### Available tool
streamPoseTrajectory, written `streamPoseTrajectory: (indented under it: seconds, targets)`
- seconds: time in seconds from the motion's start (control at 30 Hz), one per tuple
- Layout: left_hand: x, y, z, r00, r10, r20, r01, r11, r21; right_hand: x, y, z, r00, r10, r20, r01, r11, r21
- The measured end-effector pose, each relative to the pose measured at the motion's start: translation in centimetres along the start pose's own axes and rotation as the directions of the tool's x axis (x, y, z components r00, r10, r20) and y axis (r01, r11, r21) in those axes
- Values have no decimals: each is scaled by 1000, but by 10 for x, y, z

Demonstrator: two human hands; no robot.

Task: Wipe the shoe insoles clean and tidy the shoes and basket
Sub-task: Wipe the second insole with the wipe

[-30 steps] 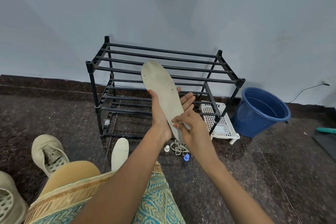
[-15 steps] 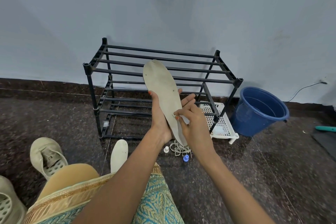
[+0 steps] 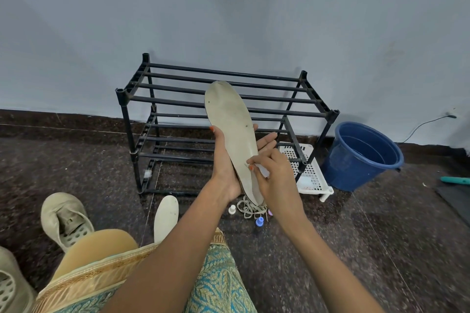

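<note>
A beige insole [image 3: 232, 122] stands upright in my left hand [image 3: 225, 168], which grips its lower half from behind and the left. My right hand [image 3: 273, 178] pinches a small white wipe [image 3: 263, 170] against the insole's heel end. A second, whiter insole [image 3: 165, 216] lies on the floor by my knee. One beige shoe [image 3: 63, 218] sits at the left and another [image 3: 10, 290] is cut off at the bottom left corner. A white perforated basket [image 3: 309, 173] sits on the floor behind the rack's right leg.
A black two-tier shoe rack [image 3: 178, 76] stands against the wall. A blue bucket [image 3: 361, 155] is to its right. Loose laces [image 3: 250, 208] and small white and blue caps [image 3: 259, 221] lie under my hands. A teal handle [image 3: 455, 180] and dark mat are at the right edge.
My right hand has slid slightly up along the insole's heel end with the wipe. The left hand still holds the insole in the same upright pose.
</note>
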State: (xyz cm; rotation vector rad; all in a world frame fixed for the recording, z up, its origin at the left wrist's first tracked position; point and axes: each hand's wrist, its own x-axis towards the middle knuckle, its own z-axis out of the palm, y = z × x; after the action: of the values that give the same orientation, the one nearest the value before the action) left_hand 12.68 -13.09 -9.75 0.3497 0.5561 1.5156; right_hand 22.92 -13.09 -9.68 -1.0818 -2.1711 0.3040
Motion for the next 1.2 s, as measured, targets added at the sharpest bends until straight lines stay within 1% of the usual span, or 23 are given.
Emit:
streamPoseTrajectory:
  seconds: [0.17,0.47,0.53,0.63,0.77,0.93,1.03,1.13,1.2]
  targets:
    - [1,-1,-1,1000,-15,19,15,1000,12,12,3,-2,999,5,-34,-5,1000,4]
    - [0,-1,-1,997,62,-43,-63,998,-21,-11,9,2,999,-41,-18,41,999,19]
    - [-1,-1,-1,998,59,-39,-60,998,-33,-14,10,0,999,-44,-17,45,999,27]
    - [0,-1,0,999,35,-20,-35,999,-36,-12,10,-1,999,-34,-15,34,999,-9]
    - [-1,-2,1,1000,-26,17,25,999,20,2,7,-5,997,-10,-79,5,998,-56]
    - [-2,-2,1,1000,-22,5,22,999,31,7,5,-7,999,4,-36,-5,1000,-16]
    - [-1,-1,1,1000,-11,-9,11,1000,5,-1,8,-8,1000,4,-22,-3,1000,13]
    - [1,-1,0,1000,9,-27,-10,1000,-27,-9,11,-9,999,46,-23,-44,994,105]
    - [2,-1,0,1000,3,-31,-4,1000,-18,-11,10,-9,995,90,-39,-82,981,178]
